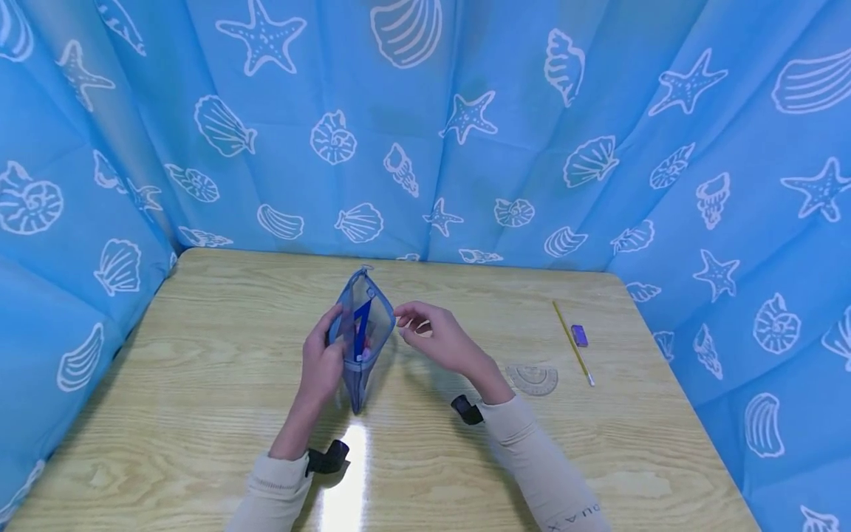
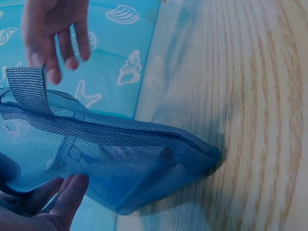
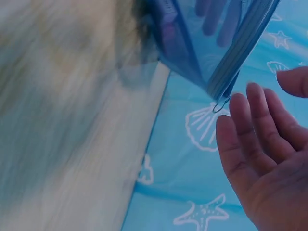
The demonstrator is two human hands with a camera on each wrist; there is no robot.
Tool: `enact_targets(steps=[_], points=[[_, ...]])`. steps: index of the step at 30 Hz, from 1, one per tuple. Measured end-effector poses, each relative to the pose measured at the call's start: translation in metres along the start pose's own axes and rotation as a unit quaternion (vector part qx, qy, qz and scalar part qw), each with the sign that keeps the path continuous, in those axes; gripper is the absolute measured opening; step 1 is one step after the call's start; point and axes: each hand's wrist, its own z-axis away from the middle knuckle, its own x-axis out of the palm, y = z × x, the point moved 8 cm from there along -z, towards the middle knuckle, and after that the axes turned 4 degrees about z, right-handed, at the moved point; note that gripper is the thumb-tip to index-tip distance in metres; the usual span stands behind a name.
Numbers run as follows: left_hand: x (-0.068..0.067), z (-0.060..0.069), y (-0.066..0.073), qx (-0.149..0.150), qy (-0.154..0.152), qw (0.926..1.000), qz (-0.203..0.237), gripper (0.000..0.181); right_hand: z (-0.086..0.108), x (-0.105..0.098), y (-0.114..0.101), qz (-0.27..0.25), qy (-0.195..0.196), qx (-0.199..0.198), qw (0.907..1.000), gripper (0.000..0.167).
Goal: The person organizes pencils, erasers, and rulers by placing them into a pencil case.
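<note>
A blue mesh zip pouch (image 1: 382, 336) is held up over the table by my left hand (image 1: 322, 362), which grips its left side with the thumb in front. Its mouth gapes, and a blue set square (image 1: 361, 329) shows within, beside a small pinkish item too unclear to name. My right hand (image 1: 444, 341) is close to the pouch's right edge, fingers loosely bent around nothing. In the right wrist view, that hand's fingertips are near the zip's end ring (image 3: 220, 106). A fabric loop (image 2: 29, 90) sticks up from the pouch in the left wrist view.
On the wooden table (image 1: 219, 384), to the right, lie a clear protractor (image 1: 534, 380), a yellow pencil (image 1: 572, 341) and a purple eraser-like block (image 1: 579, 336). A blue curtain (image 1: 286, 177) with white shells and starfish hangs along the back and sides.
</note>
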Motion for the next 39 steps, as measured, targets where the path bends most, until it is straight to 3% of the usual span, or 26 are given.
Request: enact_targets(steps=[13, 24, 33, 39], points=[[-0.002, 0.000, 0.000, -0.004, -0.003, 1.0000, 0.006, 0.075, 0.050, -0.017, 0.036, 0.078, -0.060, 0.014, 0.9950, 0.034], [-0.004, 0.002, -0.002, 0.008, -0.006, 0.9999, 0.002, 0.073, 0.105, -0.060, 0.086, 0.142, -0.050, 0.090, 0.9846, 0.056], [-0.004, 0.001, -0.002, 0.010, -0.010, 0.9998, -0.010, 0.072, 0.124, -0.084, 0.111, 0.171, -0.076, 0.125, 0.9743, 0.074], [-0.001, 0.001, 0.000, 0.024, -0.014, 0.9995, -0.011, 0.072, 0.133, -0.093, 0.119, 0.190, -0.092, 0.130, 0.9688, 0.075]])
